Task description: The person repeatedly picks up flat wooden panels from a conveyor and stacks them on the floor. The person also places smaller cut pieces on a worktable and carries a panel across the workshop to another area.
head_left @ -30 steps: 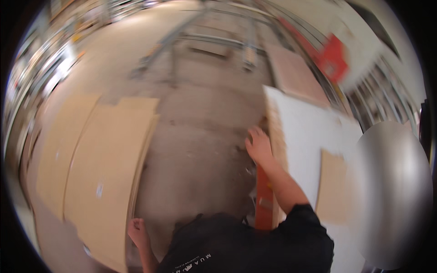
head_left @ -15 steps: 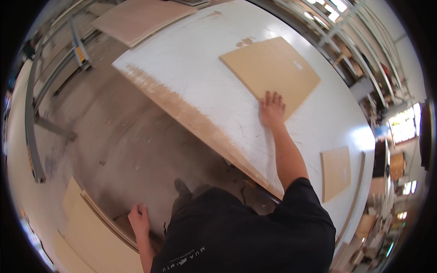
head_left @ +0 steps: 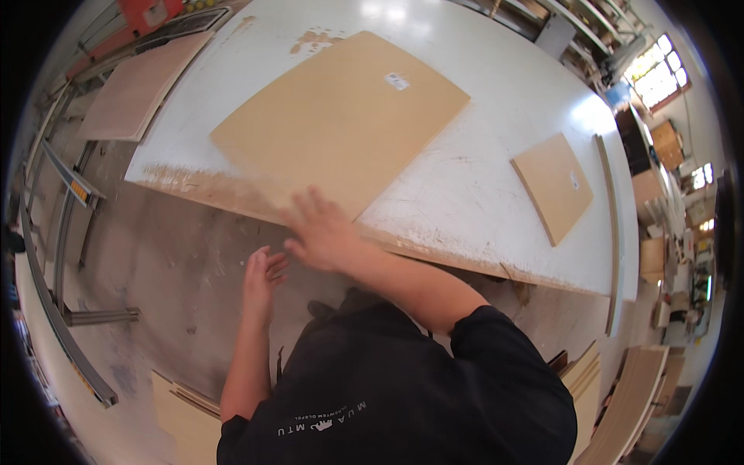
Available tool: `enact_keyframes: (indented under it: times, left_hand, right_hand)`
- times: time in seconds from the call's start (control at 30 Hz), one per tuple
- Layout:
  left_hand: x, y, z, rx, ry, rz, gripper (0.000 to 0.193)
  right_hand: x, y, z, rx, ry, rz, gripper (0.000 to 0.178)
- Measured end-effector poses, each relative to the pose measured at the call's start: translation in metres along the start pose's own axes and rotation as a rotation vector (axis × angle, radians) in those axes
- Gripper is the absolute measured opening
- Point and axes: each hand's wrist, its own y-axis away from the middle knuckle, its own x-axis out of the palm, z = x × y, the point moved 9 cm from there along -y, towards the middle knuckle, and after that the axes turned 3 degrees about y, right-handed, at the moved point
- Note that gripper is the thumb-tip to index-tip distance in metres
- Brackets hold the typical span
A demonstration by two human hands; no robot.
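Since half a second ago the view has swung closer over the table, the right hand [head_left: 324, 231] has slid off the large tan board [head_left: 341, 124] to its near corner, and the left hand [head_left: 263, 275] has risen from beside the body toward the table edge. Both hands are open, fingers spread and clamped on nothing; the right one is blurred, and whether it touches the board's corner cannot be told. That board lies flat in the upper middle of the frame on a big white worktable [head_left: 496, 178], whose near edge is worn and dusty brown. A smaller tan board [head_left: 554, 184] lies at centre right, well apart. Beyond the table's left end another sheet [head_left: 136, 89] rests at upper left. Below is a grey concrete floor [head_left: 170, 263]; windows [head_left: 657, 74] glow at upper right.
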Motion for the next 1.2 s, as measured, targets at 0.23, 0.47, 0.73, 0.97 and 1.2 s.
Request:
enact_keyframes:
  times: [0.23, 0.47, 0.73, 0.97, 1.2]
  left_hand:
    - [0.032, 0.024, 0.023, -0.134, 0.34, -0.023, 0.039]
    - [0.02, 0.059, 0.016, -0.072, 0.261, -0.265, 0.026]
    - [-0.007, 0.117, -0.023, 0.153, 0.262, -0.189, 0.033]
    - [-0.03, 0.111, 0.015, 0.079, 0.146, -0.307, 0.031]
    - [-0.033, 0.077, 0.014, 0.1, -0.115, -0.031, 0.036]
  right_hand:
    - [0.006, 0.089, 0.008, -0.215, -0.923, -0.128, 0.035]
    - [0.081, 0.167, -0.088, 0.615, -1.792, 0.013, 0.049]
    - [0.055, 0.112, -0.073, 0.314, -2.257, 0.0, 0.054]
    - [0.068, 0.106, -0.05, 0.507, -2.259, 0.109, 0.05]
    - [0.101, 0.134, -0.004, 0.549, -1.616, 0.76, 0.041]
